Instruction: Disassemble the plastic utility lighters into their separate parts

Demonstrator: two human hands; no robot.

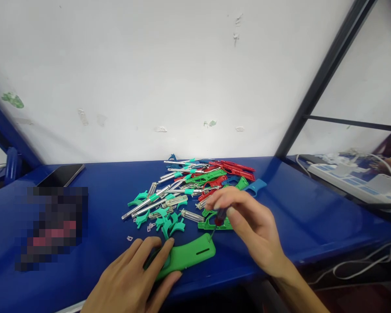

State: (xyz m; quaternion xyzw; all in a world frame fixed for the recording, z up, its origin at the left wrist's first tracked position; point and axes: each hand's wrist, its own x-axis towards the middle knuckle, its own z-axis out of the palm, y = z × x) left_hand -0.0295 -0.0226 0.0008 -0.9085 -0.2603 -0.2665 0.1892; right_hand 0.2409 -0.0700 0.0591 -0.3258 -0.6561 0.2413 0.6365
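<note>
A green plastic casing (195, 253) with a dark slot lies near the table's front edge. My left hand (133, 276) has its fingers around the casing's left end and presses it down. In my right hand (252, 230) a small screwdriver (219, 217) with a dark and red handle is pinched between thumb and fingers. Its thin shaft points down at the casing's upper right corner. Just behind, a green casing half (208, 225) is partly hidden by my right hand. Teal trigger pieces (172, 224) and clear tubes (192, 215) lie beyond my left hand.
Metal rods (143, 206), red casing parts (237, 168) and blue parts (256, 186) are heaped towards the wall. A phone (61, 175) and a pixelated item (54, 228) lie left on the blue table (313, 217). A power strip (352, 182) with cables stands at the right, behind a frame bar.
</note>
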